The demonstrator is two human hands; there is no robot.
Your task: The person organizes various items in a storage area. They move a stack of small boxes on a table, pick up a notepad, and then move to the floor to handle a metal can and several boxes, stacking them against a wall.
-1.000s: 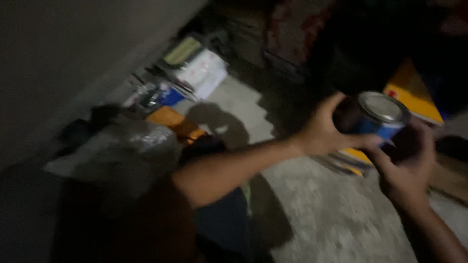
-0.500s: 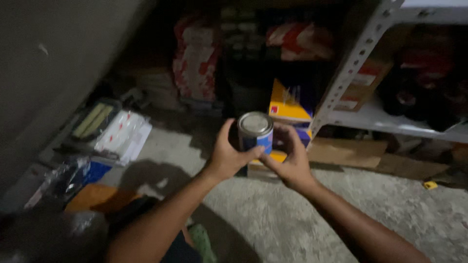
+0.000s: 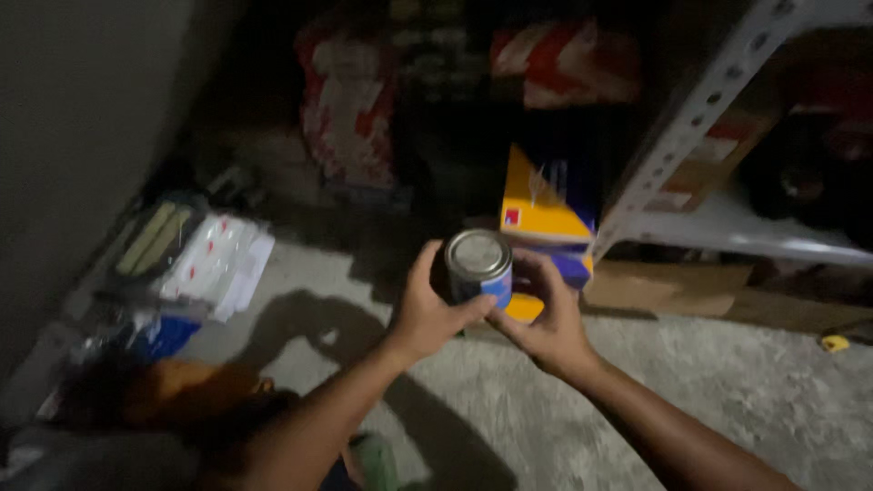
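I hold a small round metal can with a blue label upright in front of me, its silver lid facing up. My left hand wraps its left side, thumb under the can's front. My right hand cups it from the right and below. Just behind the can stands a yellow and blue box on the concrete floor.
A grey slotted metal shelf rack stands at the right with flat cardboard beneath it. Red and white bags are stacked at the back. White packets and a blue packet lie along the left wall.
The view swung from the left wall toward the shelves. Both hands kept hold of the can, which now sits at the middle of the view, in front of the yellow box.
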